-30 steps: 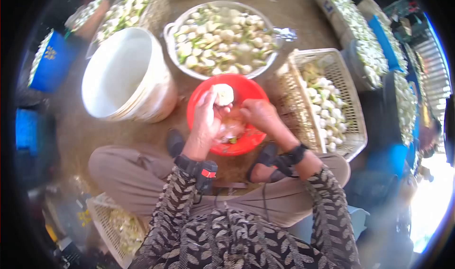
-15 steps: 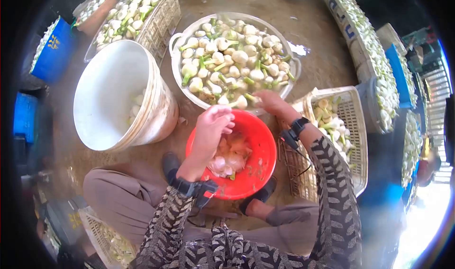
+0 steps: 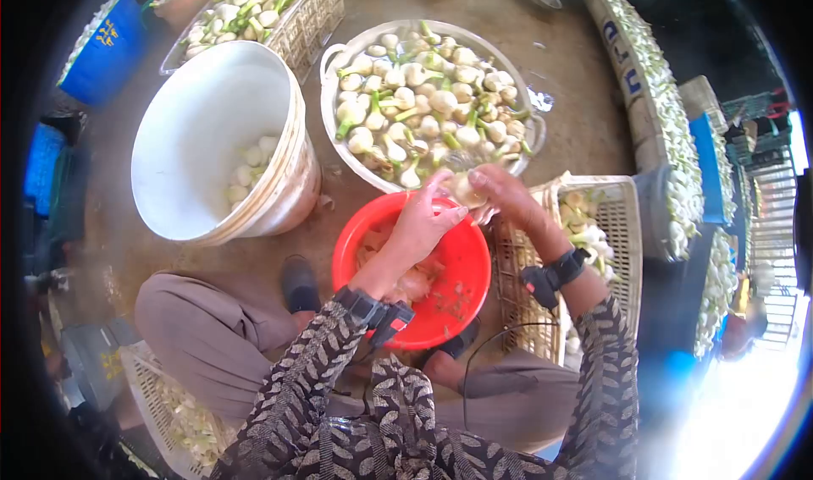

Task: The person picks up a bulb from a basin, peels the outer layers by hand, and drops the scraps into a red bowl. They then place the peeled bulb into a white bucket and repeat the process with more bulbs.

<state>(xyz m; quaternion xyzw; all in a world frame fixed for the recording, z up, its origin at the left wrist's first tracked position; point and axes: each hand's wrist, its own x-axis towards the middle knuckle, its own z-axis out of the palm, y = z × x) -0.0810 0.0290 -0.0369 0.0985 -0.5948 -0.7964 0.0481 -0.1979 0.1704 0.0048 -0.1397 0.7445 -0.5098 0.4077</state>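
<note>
A pale garlic bulb is between my two hands, above the far rim of the red bowl. My right hand grips it from the right, fingers closed. On its other side, my left hand has thumb and fingers around the bulb's near left edge. Inside the bowl lie thin peeled skins, partly hidden beneath my left forearm. Just beyond my hands stands a wide white basin of garlic bulbs, many with green stems, sitting in water.
To the left, a tall white bucket leans toward me with some peeled bulbs inside. A cream plastic basket of bulbs stands at right. Another full crate is behind the bucket. Long heaped containers line the right side.
My right hand has come away from the basin's edge with a garlic bulb. My left hand has moved up and right from over the bowl to meet it.
</note>
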